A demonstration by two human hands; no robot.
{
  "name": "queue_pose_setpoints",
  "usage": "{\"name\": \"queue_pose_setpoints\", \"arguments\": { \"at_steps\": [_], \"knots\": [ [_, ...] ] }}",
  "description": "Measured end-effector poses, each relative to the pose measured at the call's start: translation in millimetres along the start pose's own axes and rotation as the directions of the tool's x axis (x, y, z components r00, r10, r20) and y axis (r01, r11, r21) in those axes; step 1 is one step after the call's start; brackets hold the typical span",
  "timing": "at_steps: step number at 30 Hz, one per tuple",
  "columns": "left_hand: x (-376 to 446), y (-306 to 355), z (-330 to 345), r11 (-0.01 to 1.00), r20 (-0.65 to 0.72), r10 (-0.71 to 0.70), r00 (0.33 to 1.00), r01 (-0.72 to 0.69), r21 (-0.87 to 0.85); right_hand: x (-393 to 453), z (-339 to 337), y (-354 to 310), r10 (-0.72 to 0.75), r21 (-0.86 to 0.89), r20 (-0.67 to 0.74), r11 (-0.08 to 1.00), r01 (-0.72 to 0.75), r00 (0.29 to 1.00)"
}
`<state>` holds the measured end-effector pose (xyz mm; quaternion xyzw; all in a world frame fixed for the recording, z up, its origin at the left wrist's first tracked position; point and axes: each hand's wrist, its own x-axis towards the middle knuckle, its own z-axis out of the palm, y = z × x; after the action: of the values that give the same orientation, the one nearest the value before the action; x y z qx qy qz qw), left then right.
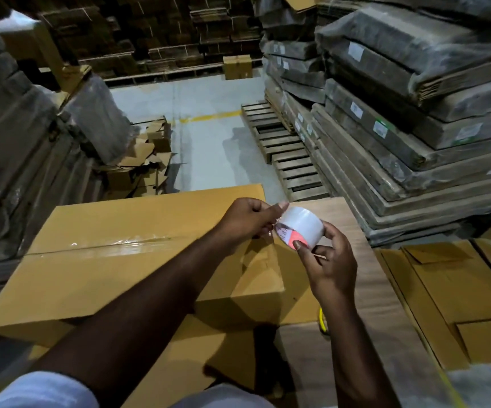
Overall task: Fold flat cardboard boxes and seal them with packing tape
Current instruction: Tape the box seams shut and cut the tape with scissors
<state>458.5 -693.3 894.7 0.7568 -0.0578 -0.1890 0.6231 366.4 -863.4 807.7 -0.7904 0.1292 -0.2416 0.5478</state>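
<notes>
Your right hand (331, 266) clamps the white roll of clear packing tape (300, 226) while your left hand (247, 219), at its 9 o'clock, pinches the loose end, above the taped seam of the brown cardboard box (114, 260) running toward 9 o'clock; the roll's red core label is unreadable.

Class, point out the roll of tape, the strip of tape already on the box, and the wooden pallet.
roll of tape (300, 223), head view, on its white outer winding.
strip of tape (126, 242), head view, on the shiny stretch over the box seam.
wooden pallet (285, 154), head view, on a top slat.
</notes>
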Motion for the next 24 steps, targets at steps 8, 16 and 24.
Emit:
{"name": "queue_pose_setpoints", "arguments": {
  "at_steps": [8,16,24],
  "knots": [
    [4.5,7.0,-39.9,0.995,0.058,0.049,0.997,-0.054,0.083,-6.6,12.1,-21.2,-0.143,-0.08,0.143,0.985,0.156,0.979],
    [29.2,22.5,-72.1,0.938,-0.083,0.222,0.971,-0.19,0.29,-10.6,30.5,-61.9,0.069,0.172,0.287,0.977,-0.122,0.956],
    [70.3,42.2,-92.4,0.95,-0.243,0.239,0.94,-0.174,0.259,-35.4,42.9,-76.6,0.157,0.383,0.439,0.858,-0.343,0.885]
  ]
}}
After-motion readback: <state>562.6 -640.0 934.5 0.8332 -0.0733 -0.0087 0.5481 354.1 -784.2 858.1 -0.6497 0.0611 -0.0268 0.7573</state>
